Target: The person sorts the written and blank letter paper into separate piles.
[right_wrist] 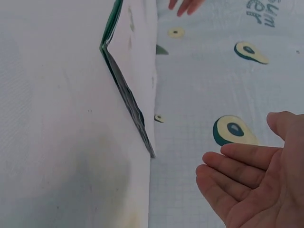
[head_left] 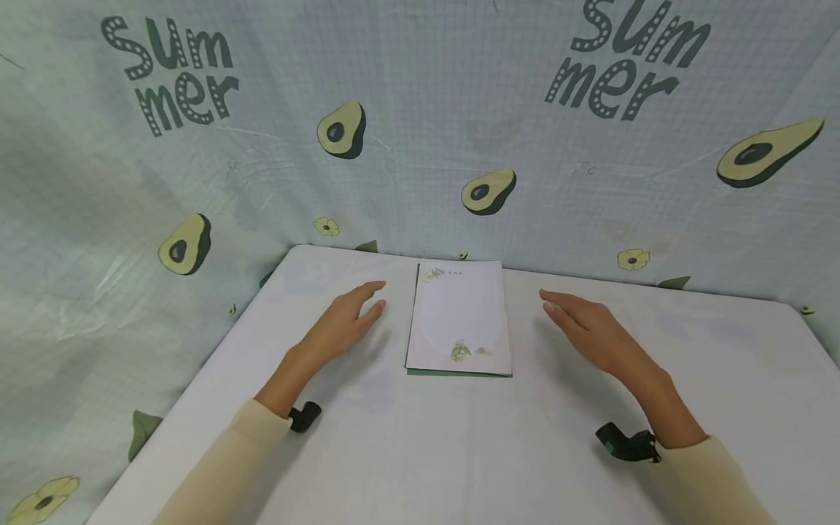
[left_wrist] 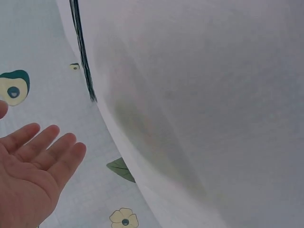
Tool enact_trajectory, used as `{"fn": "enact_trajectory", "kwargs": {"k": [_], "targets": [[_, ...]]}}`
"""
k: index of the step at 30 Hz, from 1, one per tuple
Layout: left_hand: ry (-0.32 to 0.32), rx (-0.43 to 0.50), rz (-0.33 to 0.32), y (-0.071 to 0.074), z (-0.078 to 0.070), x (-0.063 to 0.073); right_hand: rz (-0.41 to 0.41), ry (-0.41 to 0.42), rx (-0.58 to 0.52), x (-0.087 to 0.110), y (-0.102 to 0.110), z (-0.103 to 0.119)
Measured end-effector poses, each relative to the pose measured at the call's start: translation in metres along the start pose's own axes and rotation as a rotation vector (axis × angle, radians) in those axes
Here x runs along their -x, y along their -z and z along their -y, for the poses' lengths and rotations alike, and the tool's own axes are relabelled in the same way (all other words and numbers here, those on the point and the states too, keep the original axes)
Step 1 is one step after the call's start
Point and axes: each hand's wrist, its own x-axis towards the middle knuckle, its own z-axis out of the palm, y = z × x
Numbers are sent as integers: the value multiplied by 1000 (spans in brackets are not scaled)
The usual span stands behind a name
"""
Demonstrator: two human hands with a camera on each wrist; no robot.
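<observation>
A thin stack of paper sheets (head_left: pixel 462 313) with green plant prints lies flat near the back of the table, a dark green layer showing along its lower edge. To its left, my left hand (head_left: pixel 341 321) hovers with fingers loosely extended, holding nothing. My right hand (head_left: pixel 590 332) is on the other side, fingers reaching toward the stack and apart from it. The left wrist view has the left palm (left_wrist: pixel 28 175) with relaxed fingers. In the right wrist view the right palm (right_wrist: pixel 256 175) faces the stack's dark layered edge (right_wrist: pixel 126 95).
The white tabletop (head_left: pixel 420 452) stretches around the stack. Behind it and along the left hangs a pale cloth (head_left: pixel 407 65) printed with avocados, flowers and lettering. Each wrist carries a small black camera, such as the right one (head_left: pixel 626 443).
</observation>
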Motion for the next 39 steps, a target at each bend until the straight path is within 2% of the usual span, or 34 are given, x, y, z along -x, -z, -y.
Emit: {"fn": "enact_trajectory", "kwargs": {"k": [6,12,17,21,25,30,36,39], "targets": [[-3,136,41,3,-9,-9,-29,-9,-109,-13,-4,-7],[26,254,39,1,-12,-15,-39,-9,-196,-24,-9,-11],[93,370,71,-2,-8,-20,-29,0,-243,-35,-13,-13],[168,441,112,-5,-5,-25,-11,-33,-296,-39,-17,-17],[228,484,131,-8,1,-32,28,-83,-348,-41,-22,-22],[253,513,158,-13,5,-41,50,-120,-389,-50,-30,-24],[275,483,192,-21,1,-55,69,-216,-281,-65,-41,-21],[285,458,198,-25,0,-63,74,-261,-277,-71,-46,-19]]}}
